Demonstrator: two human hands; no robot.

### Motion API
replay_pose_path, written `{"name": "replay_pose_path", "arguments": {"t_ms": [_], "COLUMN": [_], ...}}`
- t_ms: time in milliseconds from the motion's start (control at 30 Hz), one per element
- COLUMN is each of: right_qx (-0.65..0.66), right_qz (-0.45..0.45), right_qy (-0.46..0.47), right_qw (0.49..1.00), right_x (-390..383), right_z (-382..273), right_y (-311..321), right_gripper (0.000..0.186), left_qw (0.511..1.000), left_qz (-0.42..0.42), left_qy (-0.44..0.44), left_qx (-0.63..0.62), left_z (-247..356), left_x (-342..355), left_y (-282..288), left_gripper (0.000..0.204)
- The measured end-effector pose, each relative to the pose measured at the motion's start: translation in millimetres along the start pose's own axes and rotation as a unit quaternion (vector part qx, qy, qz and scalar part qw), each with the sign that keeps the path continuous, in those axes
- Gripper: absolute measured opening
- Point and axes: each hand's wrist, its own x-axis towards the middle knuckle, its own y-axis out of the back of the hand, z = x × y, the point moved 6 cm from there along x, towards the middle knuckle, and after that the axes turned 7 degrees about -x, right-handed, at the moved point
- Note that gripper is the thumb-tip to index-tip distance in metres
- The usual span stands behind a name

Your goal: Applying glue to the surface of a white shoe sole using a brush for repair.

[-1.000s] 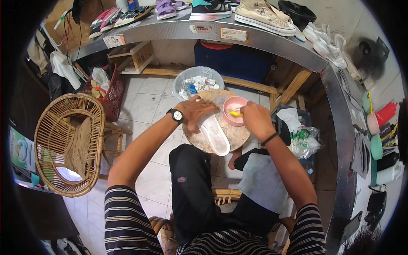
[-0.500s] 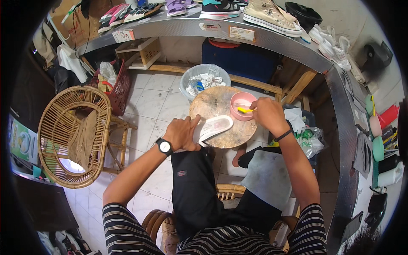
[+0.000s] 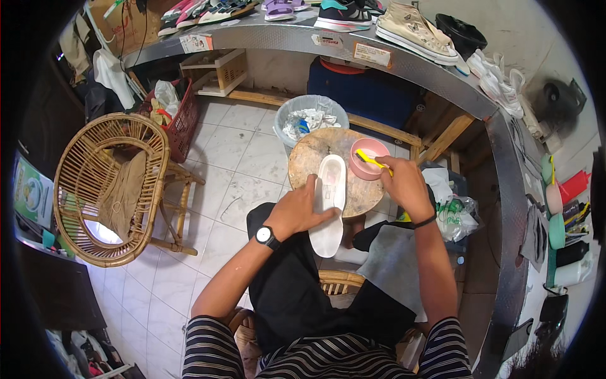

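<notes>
A white shoe sole (image 3: 328, 230) lies hollow side up, its far part over the round wooden stool top (image 3: 303, 167) and its near end past the stool's edge, above my lap. My left hand (image 3: 300, 207) grips its left side, thumb across the middle. Between the fingers of my right hand (image 3: 404, 184) is a yellow brush (image 3: 377, 162) with a small dark bristle head. That head is held over the pink bowl (image 3: 365, 172), which stands at the right of the stool top. What the bowl contains is hard to make out.
Just beyond the stool stands a lined bin (image 3: 341, 115) holding crumpled white scraps. Shoes, including a beige high-top (image 3: 416, 38), line the curved metal-edged bench (image 3: 284, 39). A rattan chair (image 3: 113, 189) is at left, and a plastic bag (image 3: 459, 218) lies right of the stool.
The sole has swung from slanting right to pointing away from me, its near end now off the stool. My right hand has raised the brush from inside the bowl and tilted it.
</notes>
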Motion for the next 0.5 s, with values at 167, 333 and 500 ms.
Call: {"name": "replay_pose_path", "arguments": {"t_ms": [167,333,500], "right_qx": [0.072,0.035,0.015], "right_qz": [0.046,0.002,-0.001], "right_qy": [0.043,0.024,0.024], "right_qw": [0.995,0.999,1.0], "right_x": [-31,-29,-18], "right_z": [-22,-38,-50], "right_y": [-27,-65,-79], "right_gripper": [0.034,0.036,0.039], "left_qw": [0.94,0.936,0.962], "left_qz": [0.071,0.104,0.121], "left_qy": [-0.298,-0.308,-0.242], "left_qx": [0.154,0.137,0.043], "left_z": [-10,-18,-11], "left_x": [11,11,-10], "left_y": [-1,-17,-23], "left_gripper": [0.048,0.043,0.044]}}
